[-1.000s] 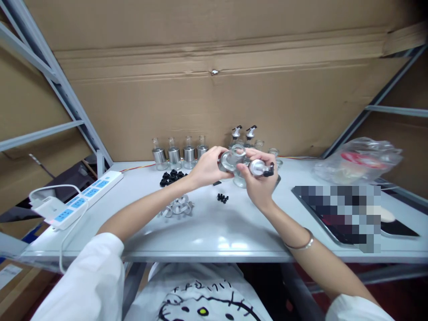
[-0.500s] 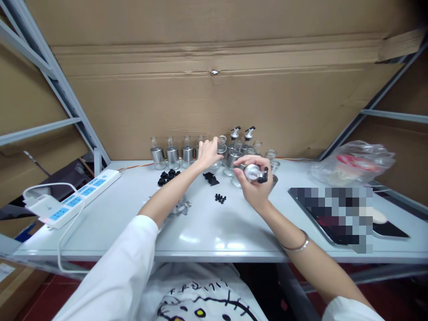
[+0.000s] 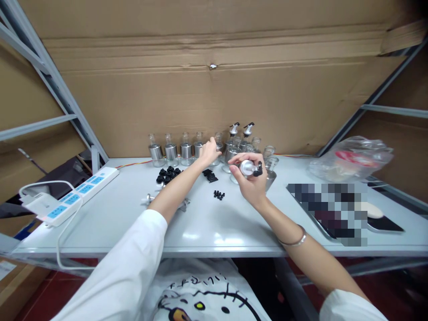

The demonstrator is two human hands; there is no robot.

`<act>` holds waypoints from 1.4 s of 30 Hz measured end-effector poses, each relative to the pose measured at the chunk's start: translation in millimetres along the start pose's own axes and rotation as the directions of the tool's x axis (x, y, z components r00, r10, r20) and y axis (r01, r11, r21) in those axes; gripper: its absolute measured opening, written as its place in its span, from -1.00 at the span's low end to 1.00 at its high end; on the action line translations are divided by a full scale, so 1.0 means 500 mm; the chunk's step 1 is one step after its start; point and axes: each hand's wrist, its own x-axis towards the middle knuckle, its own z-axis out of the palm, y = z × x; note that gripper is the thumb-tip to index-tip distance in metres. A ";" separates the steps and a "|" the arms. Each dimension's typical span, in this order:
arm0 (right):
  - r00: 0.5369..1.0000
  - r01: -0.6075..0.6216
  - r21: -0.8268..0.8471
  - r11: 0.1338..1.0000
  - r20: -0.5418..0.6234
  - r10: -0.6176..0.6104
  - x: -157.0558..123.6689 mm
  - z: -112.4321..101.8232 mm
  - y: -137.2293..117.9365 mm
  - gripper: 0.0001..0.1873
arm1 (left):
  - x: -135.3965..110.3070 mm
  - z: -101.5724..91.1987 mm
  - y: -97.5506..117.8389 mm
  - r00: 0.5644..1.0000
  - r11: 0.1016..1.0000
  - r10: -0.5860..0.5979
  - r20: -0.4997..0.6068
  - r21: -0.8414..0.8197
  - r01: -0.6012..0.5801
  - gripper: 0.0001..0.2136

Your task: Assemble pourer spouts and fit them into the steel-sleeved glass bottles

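While the left hand (image 3: 210, 153) stretches to the back row, the right hand (image 3: 250, 183) holds a round silver pourer cap with a black spout (image 3: 249, 167) above the grey table (image 3: 214, 223).
Right grip clamped round the cap, thumb over the top, spout out to the right. It sits just in front of the clear glass bottles with steel sleeves (image 3: 171, 151), lined along the brown cardboard wall (image 3: 214, 98), probably to leave the front free. Left fingers meet the small clear glass bottle (image 3: 219, 141) at the row's end; whether that grip is closed or loose, I cannot tell. Black plastic caps (image 3: 167, 173) heaped within easy reach.
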 end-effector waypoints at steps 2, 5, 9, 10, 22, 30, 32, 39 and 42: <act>1.000 0.000 0.013 1.000 0.014 -0.001 -0.002 0.001 0.001 -0.78 | -0.001 -0.002 0.003 1.000 1.000 -0.014 0.007 -0.007 0.014 -0.50; 0.999 -0.011 0.021 1.000 0.047 0.010 -0.007 0.001 0.006 -0.78 | -0.006 -0.005 0.006 1.000 1.000 -0.019 0.015 -0.021 0.019 -0.50; 0.994 -0.020 0.003 1.000 0.109 0.019 -0.014 0.000 0.016 -0.78 | -0.010 -0.010 0.009 1.000 0.999 0.004 0.016 -0.047 -0.003 -0.42; 0.992 -0.015 0.000 1.000 0.128 0.015 -0.016 -0.001 0.018 -0.78 | -0.011 -0.013 0.009 1.000 0.998 0.015 0.016 -0.056 -0.015 -0.39; 0.915 0.086 -0.133 0.987 0.402 -0.025 -0.038 0.030 -0.004 -0.82 | -0.299 -0.087 -0.052 0.918 0.657 0.351 0.183 -0.747 -0.102 -0.45; 0.779 0.122 0.034 0.992 0.616 -0.116 -0.063 0.043 -0.019 -0.86 | -0.433 -0.062 -0.068 0.835 0.447 0.375 0.403 -0.868 0.218 -0.54; 0.753 0.113 0.100 0.989 0.641 -0.151 -0.064 0.043 -0.021 -0.85 | -0.439 -0.061 -0.070 0.799 0.477 0.439 0.410 -0.860 0.180 -0.49; 0.715 0.270 0.104 0.957 0.644 -0.271 -0.057 0.033 -0.002 -0.66 | -0.435 -0.050 -0.084 0.761 0.286 0.455 0.463 -0.885 0.368 -0.49; 0.704 0.369 0.029 0.929 0.643 -0.300 -0.056 0.029 0.001 -0.56 | -0.429 -0.046 -0.094 0.683 0.237 0.449 0.577 -0.814 0.531 -0.55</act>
